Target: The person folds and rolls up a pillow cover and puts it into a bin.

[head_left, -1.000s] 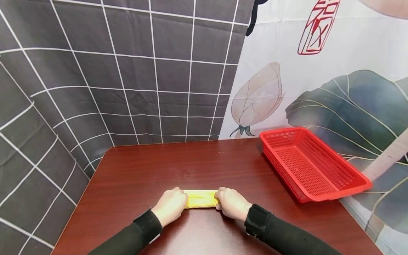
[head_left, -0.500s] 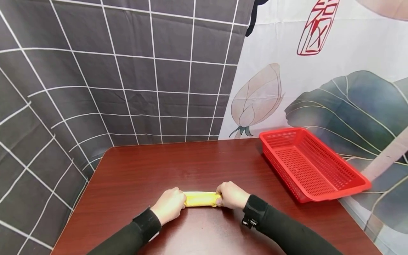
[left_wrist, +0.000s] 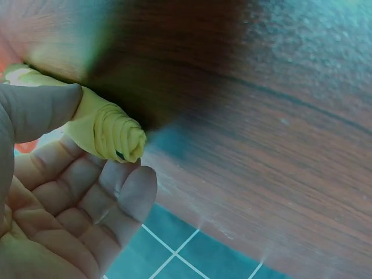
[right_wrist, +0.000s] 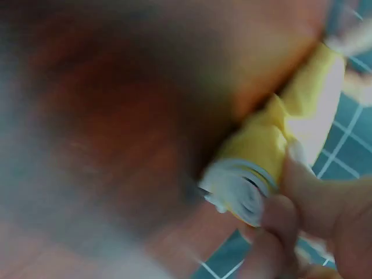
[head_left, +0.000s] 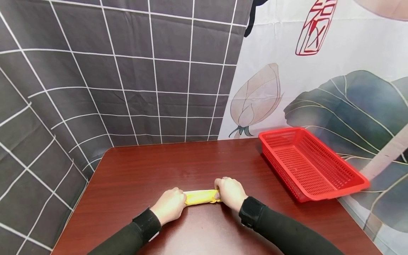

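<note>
Glossy wood-grain table point(head_left: 143, 166); perforated plastic basket point(head_left: 318, 177); seemingly cloth roll point(head_left: 200, 197).

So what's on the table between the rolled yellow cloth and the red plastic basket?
Nothing: in the head view, only bare dark wooden table separates the rolled yellow cloth from the red plastic basket.

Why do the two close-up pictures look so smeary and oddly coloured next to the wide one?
Head view: sharp and evenly lit, the grid lines bowed by a wide lens. Left wrist view: the roll is crisp, the table soft, with a dark patch and a teal tint. Right wrist view: heavily blurred; only the roll's end by the fingers is readable.
</note>
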A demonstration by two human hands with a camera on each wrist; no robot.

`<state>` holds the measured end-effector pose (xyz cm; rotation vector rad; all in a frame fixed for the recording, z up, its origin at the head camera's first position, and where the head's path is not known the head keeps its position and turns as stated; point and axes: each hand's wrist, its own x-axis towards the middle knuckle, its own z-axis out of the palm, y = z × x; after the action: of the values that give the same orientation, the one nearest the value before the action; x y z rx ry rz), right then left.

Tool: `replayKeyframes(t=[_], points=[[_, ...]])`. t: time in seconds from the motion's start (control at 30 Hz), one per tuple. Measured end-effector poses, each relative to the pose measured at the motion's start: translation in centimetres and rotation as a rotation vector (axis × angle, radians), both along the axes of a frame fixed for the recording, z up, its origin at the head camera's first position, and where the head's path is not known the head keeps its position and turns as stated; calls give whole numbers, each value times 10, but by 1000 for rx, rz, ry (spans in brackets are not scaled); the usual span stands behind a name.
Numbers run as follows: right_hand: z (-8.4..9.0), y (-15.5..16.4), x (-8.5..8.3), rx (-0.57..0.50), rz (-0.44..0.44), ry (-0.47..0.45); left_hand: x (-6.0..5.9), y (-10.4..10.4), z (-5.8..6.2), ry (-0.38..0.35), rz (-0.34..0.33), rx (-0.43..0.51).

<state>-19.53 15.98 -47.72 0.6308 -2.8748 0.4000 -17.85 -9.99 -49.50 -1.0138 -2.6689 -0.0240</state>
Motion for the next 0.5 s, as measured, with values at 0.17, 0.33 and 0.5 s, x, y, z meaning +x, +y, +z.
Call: replayKeyframes(t=[0.17, 0.33, 0.5], points=[[-12, 2, 11, 148, 95, 250, -1, 0, -2, -1, 0, -7], [-21, 10, 19, 310, 211, 506, -1, 0, -6, -10, -1, 1], [-24, 13, 20, 348, 230, 584, 0, 0, -6, -10, 32, 19]])
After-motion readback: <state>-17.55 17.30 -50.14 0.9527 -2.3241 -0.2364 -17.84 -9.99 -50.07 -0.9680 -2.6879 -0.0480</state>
